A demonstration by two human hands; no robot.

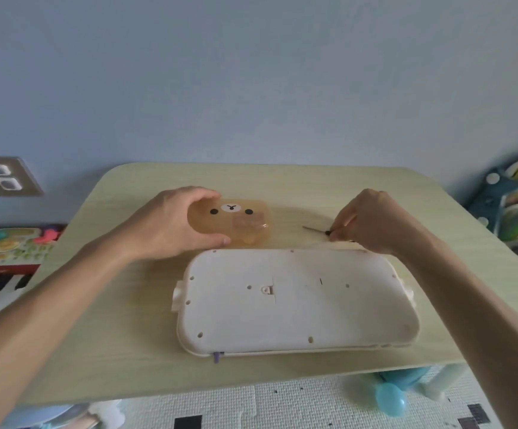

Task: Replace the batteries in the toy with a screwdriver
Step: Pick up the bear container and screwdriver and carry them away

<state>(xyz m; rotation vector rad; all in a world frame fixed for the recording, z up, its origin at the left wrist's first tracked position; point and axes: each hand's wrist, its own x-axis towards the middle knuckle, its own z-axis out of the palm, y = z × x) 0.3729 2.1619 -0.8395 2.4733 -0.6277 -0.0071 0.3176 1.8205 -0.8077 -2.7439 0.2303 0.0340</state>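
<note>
A white toy [294, 301] lies face down in the middle of the pale wooden table [121, 335], its battery cover with a small latch in the centre. Behind it sits a translucent amber box [236, 224] with a bear face on the lid. My left hand [168, 224] grips the left end of that box. To the right, my right hand [372, 224] pinches the handle of a thin screwdriver [316, 229], whose shaft lies low over the table and points left. Most of the handle is hidden by my fingers.
A wall socket [5, 178] is at the left. A toy piano and colourful toys [7, 258] lie on the floor left of the table. A toy rack [517, 209] stands at the right. Blue plastic items [390, 397] sit on the mat below the table's front edge.
</note>
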